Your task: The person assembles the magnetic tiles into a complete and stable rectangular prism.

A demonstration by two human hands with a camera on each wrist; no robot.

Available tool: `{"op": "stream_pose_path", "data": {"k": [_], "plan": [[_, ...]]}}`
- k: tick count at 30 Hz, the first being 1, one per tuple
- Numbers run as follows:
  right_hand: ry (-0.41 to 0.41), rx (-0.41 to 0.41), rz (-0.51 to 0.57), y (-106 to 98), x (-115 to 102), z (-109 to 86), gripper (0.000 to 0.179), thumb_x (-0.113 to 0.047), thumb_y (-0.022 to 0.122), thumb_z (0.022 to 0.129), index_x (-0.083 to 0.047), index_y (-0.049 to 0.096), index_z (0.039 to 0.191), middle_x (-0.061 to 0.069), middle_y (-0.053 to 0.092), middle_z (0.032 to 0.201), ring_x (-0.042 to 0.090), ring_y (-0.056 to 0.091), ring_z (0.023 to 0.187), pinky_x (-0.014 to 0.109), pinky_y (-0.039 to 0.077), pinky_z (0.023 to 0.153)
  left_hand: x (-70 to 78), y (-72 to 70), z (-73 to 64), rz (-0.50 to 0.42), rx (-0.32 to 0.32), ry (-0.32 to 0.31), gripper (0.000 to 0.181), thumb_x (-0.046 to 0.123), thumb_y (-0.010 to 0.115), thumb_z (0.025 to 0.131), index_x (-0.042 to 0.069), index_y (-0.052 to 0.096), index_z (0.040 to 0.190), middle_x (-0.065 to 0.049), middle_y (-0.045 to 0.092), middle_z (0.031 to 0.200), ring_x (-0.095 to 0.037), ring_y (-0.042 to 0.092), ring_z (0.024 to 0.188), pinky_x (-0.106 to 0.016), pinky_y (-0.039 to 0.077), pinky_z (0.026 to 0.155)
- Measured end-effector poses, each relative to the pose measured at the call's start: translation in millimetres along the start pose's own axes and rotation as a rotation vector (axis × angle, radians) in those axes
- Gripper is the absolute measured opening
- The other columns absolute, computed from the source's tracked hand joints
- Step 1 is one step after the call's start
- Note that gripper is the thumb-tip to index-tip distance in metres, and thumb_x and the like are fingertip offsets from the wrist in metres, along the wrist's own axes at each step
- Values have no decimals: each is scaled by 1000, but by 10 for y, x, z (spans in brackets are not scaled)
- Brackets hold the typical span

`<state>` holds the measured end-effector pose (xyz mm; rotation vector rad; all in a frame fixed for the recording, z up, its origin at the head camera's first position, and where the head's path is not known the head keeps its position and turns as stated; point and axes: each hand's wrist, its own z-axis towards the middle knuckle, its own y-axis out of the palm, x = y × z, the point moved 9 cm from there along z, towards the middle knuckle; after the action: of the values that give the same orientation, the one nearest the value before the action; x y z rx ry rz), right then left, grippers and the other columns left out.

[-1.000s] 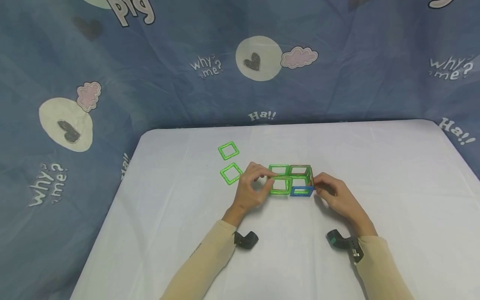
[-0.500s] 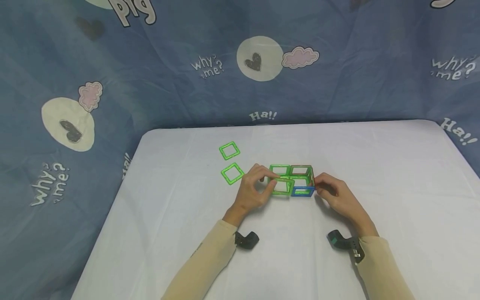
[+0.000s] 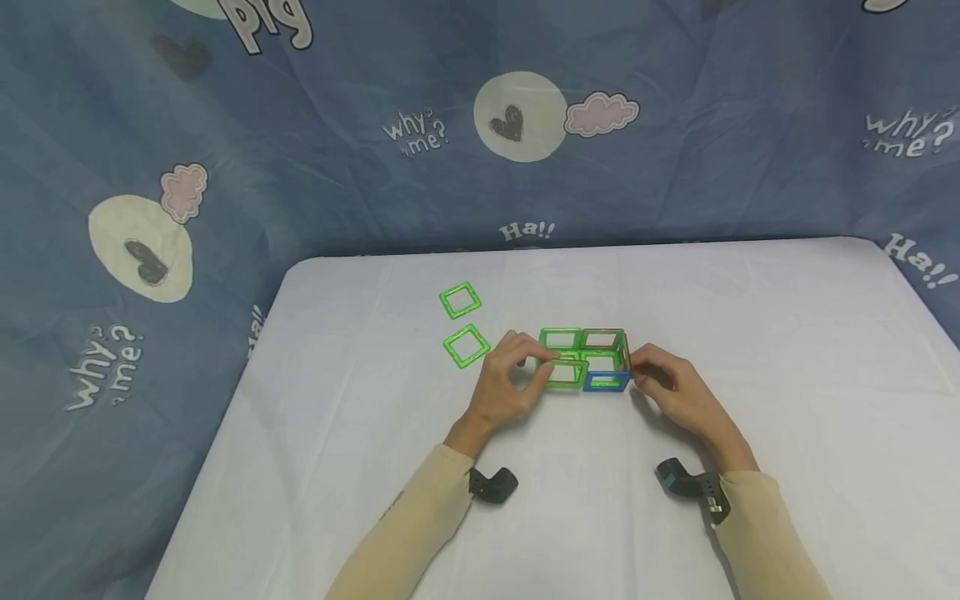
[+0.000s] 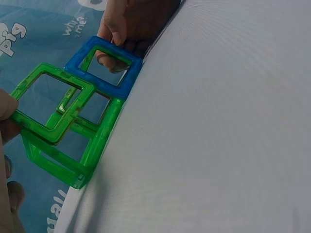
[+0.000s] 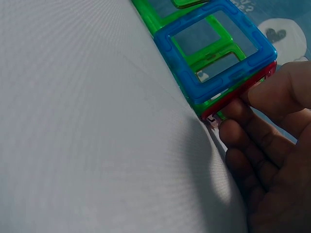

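In the head view, my left hand (image 3: 504,379) pinches a green square magnetic tile (image 4: 53,104) between thumb and fingers. That tile leans at the front left of a small frame built of magnetic tiles, beside an upright blue square tile (image 5: 187,80). A lower green tile (image 4: 56,165) of the frame shows beneath it in the left wrist view. My right hand (image 3: 678,396) holds the frame's right end, its thumb and fingertips against a red tile (image 5: 238,92). More green tiles (image 3: 560,330) and a reddish one (image 3: 602,331) form the back.
Two loose green square tiles, one farther back (image 3: 460,300) and one nearer (image 3: 467,346), lie left of the frame on the white-covered table (image 3: 585,517). A blue printed cloth (image 3: 337,183) hangs behind the table's far edge.
The green tile in my left hand has tilted, its upper edge dropping and shifting slightly right towards the blue tile. My right hand keeps its place at the frame's right end.
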<state>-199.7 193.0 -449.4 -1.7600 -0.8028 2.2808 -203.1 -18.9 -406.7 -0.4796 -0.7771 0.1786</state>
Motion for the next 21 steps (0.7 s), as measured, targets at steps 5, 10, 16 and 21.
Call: {"op": "stream_pose_path", "data": {"k": [5,10,16,21], "plan": [[-4,-2,11,-2,-4,0,25,6,56,85,-5,66,105,8,67,104,-4,54,97,6,37,94,3,3,-11,15,-4,3,11,16,64,86,15,70,95,3,69,89,-11,54,83,-22,45,69],[2,-2,-8,4,19,5,25,6,55,86,-6,65,105,7,67,103,-4,54,97,6,36,94,38,5,-19,12,-11,40,12,14,65,85,15,70,95,3,68,89,-11,54,83,-27,47,68],[-6,0,-17,3,18,9,23,5,54,87,-7,65,104,7,66,102,-4,53,99,6,35,96,56,12,-26,-3,-21,63,12,11,66,83,13,70,93,1,68,89,-13,55,84,-30,48,68],[-11,-1,-13,3,15,10,22,4,54,88,-7,65,104,7,66,102,-5,53,100,6,35,96,57,55,-35,-33,-50,68,13,4,68,76,9,69,88,-3,68,85,-23,55,78,-36,48,65]]}}
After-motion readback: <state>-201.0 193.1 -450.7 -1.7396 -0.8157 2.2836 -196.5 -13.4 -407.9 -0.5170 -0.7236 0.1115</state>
